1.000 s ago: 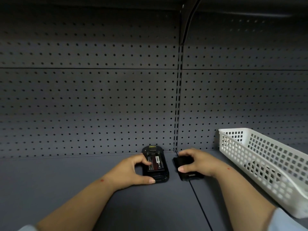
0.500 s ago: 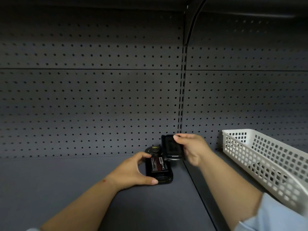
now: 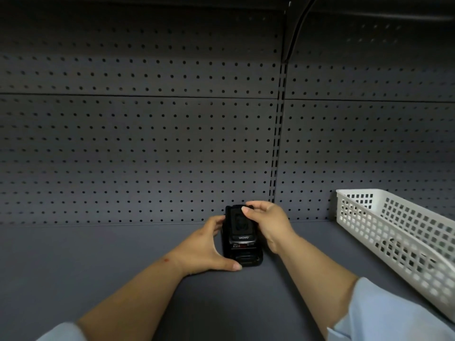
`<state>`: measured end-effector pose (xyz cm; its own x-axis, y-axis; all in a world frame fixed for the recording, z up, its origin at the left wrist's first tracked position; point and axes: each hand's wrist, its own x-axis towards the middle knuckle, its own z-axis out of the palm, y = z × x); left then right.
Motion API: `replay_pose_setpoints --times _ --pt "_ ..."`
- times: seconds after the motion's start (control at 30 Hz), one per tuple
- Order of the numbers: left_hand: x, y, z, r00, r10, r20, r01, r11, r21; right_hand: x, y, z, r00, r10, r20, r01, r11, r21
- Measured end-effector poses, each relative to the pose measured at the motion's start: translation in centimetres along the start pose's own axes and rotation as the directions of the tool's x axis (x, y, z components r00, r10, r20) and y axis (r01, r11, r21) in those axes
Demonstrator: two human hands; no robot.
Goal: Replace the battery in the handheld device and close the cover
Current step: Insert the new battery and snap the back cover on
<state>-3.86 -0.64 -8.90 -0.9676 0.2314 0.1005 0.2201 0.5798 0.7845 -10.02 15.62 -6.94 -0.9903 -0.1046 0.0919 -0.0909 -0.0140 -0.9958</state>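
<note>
A black handheld device (image 3: pixel 246 257) lies face down on the grey shelf (image 3: pixel 123 254), near the back wall. My left hand (image 3: pixel 206 249) grips its left side, thumb along the near edge. My right hand (image 3: pixel 268 225) holds the black battery cover (image 3: pixel 240 223), marked "urovo", laid over the device's back with its far end under my fingertips. A strip of the battery with red marking shows just below the cover's near edge. I cannot tell whether the cover is latched.
A white perforated plastic basket (image 3: pixel 394 230) stands on the shelf to the right, angled toward me. A grey pegboard wall (image 3: pixel 147 156) rises right behind the device, with a slotted upright (image 3: pixel 277 143) just right of it.
My right hand picked the cover up from the shelf right of the device, carried it left and laid it over the battery. My left hand stayed on the device.
</note>
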Motion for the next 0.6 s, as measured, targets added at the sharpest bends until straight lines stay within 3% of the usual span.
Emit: replay_pose_setpoints --times 0.6 --pt "-0.28 0.43 0.07 1.0 -0.025 -0.015 0.025 1.0 0.018 -0.55 0.72 -0.34 0.998 0.004 0.067 -0.001 0.999 -0.039"
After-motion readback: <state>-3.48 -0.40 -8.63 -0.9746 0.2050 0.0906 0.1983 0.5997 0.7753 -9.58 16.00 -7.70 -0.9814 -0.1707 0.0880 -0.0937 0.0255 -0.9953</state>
